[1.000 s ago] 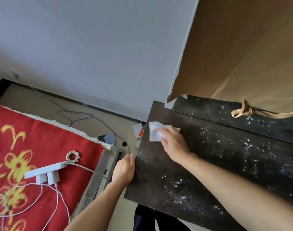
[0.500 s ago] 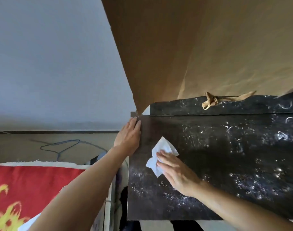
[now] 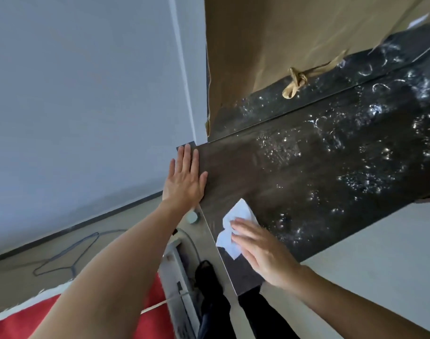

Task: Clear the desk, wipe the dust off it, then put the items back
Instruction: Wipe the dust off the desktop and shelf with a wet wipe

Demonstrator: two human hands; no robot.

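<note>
The dark desk top (image 3: pixel 307 182) runs from centre to the right edge, speckled with white dust on its right half. My right hand (image 3: pixel 260 248) presses a crumpled white tissue (image 3: pixel 236 228) flat against the desk near its front left corner. My left hand (image 3: pixel 184 179) lies flat with fingers spread on the desk's left edge near the back corner, holding nothing.
A brown paper sheet (image 3: pixel 294 40) with a knotted paper strip (image 3: pixel 297 81) hangs behind the desk. A white wall (image 3: pixel 87 94) is at the left, a red patterned cloth (image 3: pixel 25 319) at the lower left, a wire hanger (image 3: pixel 69 255) on the floor.
My right hand has dragged the tissue from the back left corner toward the front left corner. My left hand slid along the left edge toward the back corner. The camera view has shifted.
</note>
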